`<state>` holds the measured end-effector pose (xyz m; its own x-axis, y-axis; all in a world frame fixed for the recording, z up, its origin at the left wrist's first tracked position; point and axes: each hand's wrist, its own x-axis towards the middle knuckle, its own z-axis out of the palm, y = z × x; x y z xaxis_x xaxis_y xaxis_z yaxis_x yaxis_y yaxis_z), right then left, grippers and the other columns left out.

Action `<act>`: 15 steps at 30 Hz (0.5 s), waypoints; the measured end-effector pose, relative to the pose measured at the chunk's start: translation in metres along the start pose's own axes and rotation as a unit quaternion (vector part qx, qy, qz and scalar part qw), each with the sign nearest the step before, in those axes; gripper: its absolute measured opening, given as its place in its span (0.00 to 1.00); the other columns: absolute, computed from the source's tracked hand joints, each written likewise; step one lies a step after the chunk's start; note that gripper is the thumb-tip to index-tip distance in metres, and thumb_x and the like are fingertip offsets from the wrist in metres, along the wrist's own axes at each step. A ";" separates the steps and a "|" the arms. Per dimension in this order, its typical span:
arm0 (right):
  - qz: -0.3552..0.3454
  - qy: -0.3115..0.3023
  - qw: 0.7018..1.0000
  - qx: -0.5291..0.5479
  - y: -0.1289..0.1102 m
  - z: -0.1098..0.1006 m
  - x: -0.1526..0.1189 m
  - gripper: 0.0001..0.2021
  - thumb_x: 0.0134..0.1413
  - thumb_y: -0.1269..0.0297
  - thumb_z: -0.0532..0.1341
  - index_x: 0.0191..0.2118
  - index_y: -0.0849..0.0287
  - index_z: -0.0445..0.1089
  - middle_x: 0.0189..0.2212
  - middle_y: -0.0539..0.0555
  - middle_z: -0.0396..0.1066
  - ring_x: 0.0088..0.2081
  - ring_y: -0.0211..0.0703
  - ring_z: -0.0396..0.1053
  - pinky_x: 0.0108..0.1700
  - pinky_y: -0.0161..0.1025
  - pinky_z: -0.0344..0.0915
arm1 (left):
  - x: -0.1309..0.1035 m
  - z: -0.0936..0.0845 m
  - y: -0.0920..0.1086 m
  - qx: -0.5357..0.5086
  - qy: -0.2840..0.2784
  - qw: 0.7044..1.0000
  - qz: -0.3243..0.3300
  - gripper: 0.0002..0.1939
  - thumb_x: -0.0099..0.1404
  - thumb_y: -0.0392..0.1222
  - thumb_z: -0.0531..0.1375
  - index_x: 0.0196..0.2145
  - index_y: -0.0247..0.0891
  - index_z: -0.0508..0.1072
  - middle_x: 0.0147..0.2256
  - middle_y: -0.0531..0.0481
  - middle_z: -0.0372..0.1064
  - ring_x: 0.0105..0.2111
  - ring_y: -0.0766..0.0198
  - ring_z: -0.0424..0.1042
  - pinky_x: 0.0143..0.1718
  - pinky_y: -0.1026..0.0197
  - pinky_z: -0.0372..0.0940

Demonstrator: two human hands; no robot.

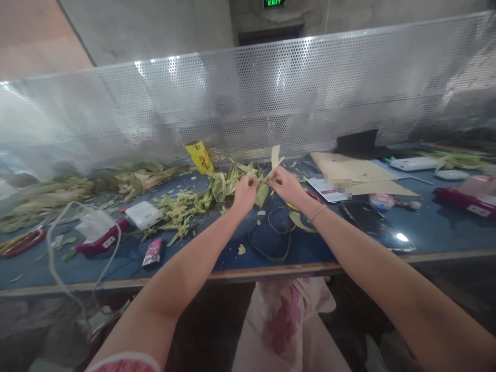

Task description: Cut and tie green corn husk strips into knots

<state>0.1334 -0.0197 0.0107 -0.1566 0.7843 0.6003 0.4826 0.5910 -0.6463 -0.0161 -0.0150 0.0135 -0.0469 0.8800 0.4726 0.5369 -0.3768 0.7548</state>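
Observation:
Over the middle of the blue-topped table, my left hand [245,192] and my right hand [287,185] are close together with fingertips pinched. Between them they grip a pale green leaf strip [262,195]. One broad end hangs below the fingers, and a lighter piece [275,156] sticks up beside my right hand. The fingers hide how the pieces join. Just left of and behind my left hand lies a loose pile of green leaves [219,187]. Under my right wrist, a red and yellow handled tool [312,195] is mostly covered.
A yellow carton [200,157] stands behind the leaves. At left are a white device [143,215], a pink box [152,252], a tissue holder [98,243] and a white cable. At right lie a phone [375,225] and cardboard [349,168]. A perforated metal screen [248,98] runs along the back.

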 end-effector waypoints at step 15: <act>-0.024 -0.054 0.990 -0.130 0.007 0.001 -0.002 0.09 0.54 0.68 0.51 0.28 0.59 0.66 0.23 0.51 0.66 0.28 0.39 0.62 0.33 0.35 0.53 | 0.001 0.009 -0.012 -0.039 -0.066 0.997 0.020 0.10 0.62 0.39 0.53 0.23 0.38 0.61 0.21 0.56 0.59 0.23 0.70 0.60 0.29 0.64 0.59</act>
<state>0.1360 -0.0175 0.0043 -0.2696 0.7806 0.5638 0.6763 0.5703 -0.4662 -0.0155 -0.0074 0.0004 0.0877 0.8928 0.4419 0.4686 -0.4284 0.7726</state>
